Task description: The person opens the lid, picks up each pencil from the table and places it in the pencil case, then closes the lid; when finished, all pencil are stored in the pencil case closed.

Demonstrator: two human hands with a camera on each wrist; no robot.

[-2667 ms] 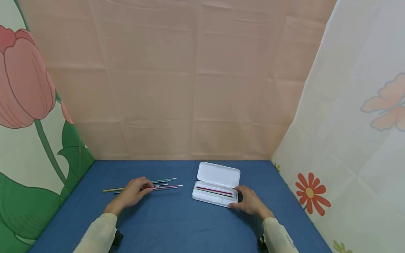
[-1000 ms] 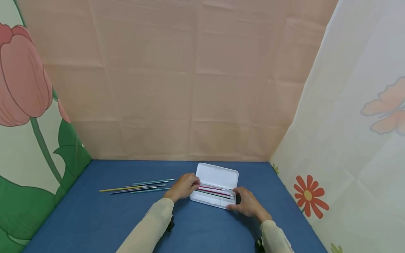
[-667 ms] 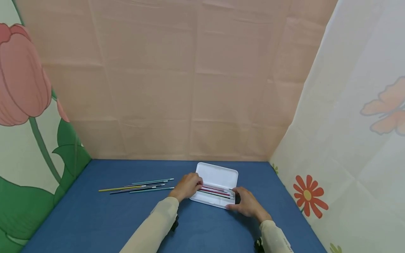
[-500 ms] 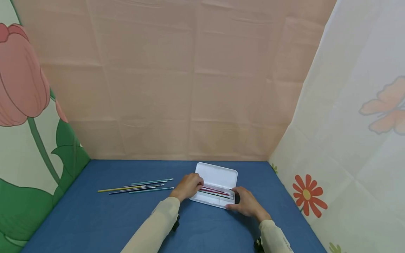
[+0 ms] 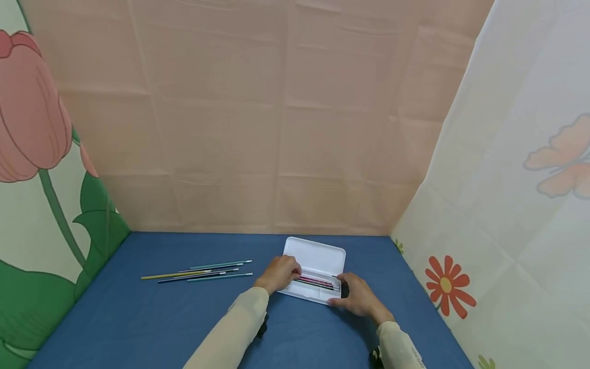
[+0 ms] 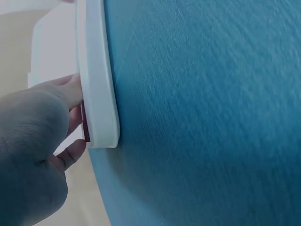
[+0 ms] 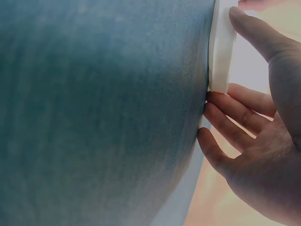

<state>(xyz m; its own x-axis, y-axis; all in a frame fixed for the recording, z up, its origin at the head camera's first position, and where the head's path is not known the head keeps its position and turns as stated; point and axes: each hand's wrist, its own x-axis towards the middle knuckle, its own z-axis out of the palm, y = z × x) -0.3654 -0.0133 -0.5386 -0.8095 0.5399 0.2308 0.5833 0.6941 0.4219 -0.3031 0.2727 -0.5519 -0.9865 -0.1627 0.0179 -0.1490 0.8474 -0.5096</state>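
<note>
An open white pencil case (image 5: 306, 294) lies on the blue table, its lid (image 5: 318, 255) tipped back. A red pencil (image 5: 318, 282) lies in it close beside other thin pencils, including a dark one (image 5: 319, 286). My left hand (image 5: 280, 273) reaches over the case's left end, its curled fingers on the red pencil's left end; the left wrist view shows a strip of red (image 6: 85, 125) between the fingers and the case wall. At the other end my right hand (image 5: 361, 296) grips the case, thumb on the front wall and fingers around the right end.
Several pencils lie in a loose bunch on the table at left, among them a yellow one (image 5: 161, 277) and a teal one (image 5: 220, 278). A beige cloth wall (image 5: 286, 128) stands behind, with printed curtains on both sides.
My left hand has gone from the bunch at left to the case, bringing a red pencil, and has since shifted slightly rightward over it. My right hand has stayed on the case.
</note>
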